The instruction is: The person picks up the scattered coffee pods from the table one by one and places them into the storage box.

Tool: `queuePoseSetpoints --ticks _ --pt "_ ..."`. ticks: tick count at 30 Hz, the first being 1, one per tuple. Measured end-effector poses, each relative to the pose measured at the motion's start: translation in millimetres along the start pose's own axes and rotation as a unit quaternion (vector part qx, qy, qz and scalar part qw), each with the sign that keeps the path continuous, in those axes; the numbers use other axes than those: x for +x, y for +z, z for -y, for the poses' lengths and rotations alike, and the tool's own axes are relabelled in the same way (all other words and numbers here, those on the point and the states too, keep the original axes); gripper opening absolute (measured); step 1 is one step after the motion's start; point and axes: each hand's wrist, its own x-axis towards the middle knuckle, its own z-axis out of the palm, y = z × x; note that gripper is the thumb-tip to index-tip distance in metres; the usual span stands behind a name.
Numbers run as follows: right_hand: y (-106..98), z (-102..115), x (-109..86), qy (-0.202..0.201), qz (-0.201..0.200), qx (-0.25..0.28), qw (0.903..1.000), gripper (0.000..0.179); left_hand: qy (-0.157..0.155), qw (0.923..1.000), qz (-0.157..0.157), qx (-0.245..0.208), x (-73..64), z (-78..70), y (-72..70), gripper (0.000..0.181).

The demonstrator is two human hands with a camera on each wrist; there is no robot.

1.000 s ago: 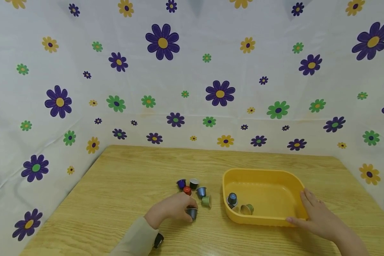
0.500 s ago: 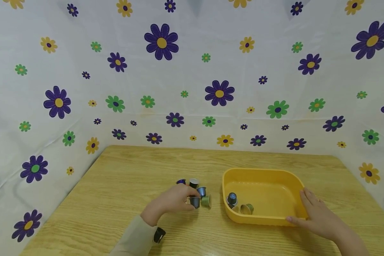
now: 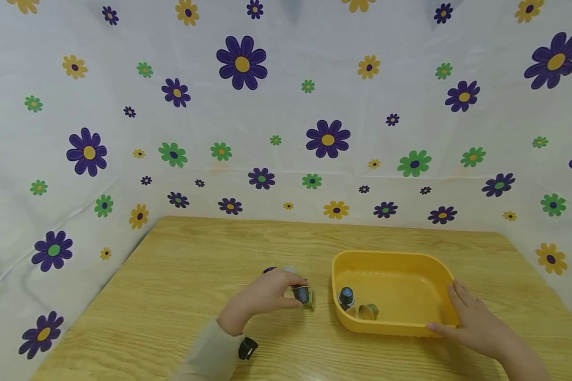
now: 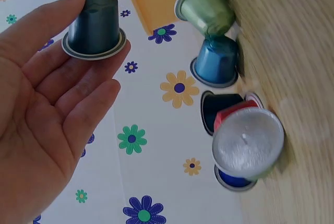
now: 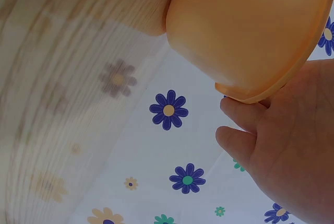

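Note:
My left hand [image 3: 262,296] pinches a dark teal coffee capsule [image 4: 95,23] between thumb and fingers, lid side down. It is over a cluster of capsules on the table, largely covered by the hand in the head view. In the left wrist view the cluster has a green capsule [image 4: 209,9], a light blue capsule [image 4: 215,61], a black one [image 4: 215,106], a partly covered red one [image 4: 229,114], a silver-lidded one [image 4: 248,143] and a dark blue one [image 4: 235,180]. My right hand [image 3: 481,323] holds the right near corner of a yellow bin [image 3: 391,329], thumb on the near rim.
Inside the bin, by its left wall, lie several capsules, among them a blue one [image 3: 346,295] and a green one [image 3: 369,311]. The wooden table [image 3: 209,248] meets a white flowered cloth [image 3: 276,106] behind it. A black device [image 3: 248,348] sits at the left cuff.
My left hand has raised the dark capsule off the table and brought it rightward and away from me, over the other capsules. The right hand and bin stay put.

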Motion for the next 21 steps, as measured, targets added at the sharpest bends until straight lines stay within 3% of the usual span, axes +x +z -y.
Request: queuePoseSetpoints --ticks 13,21 --pt "0.1 0.9 -0.8 0.003 -0.001 0.009 1.0000 0.097 0.013 0.9990 -0.021 -0.037 27.4 -18.7 11.4 0.034" --pt "0.7 -1.9 0.8 -0.003 -0.007 0.011 0.9999 0.098 0.025 0.9988 -0.034 -0.026 47.6 -27.6 23.3 0.038"
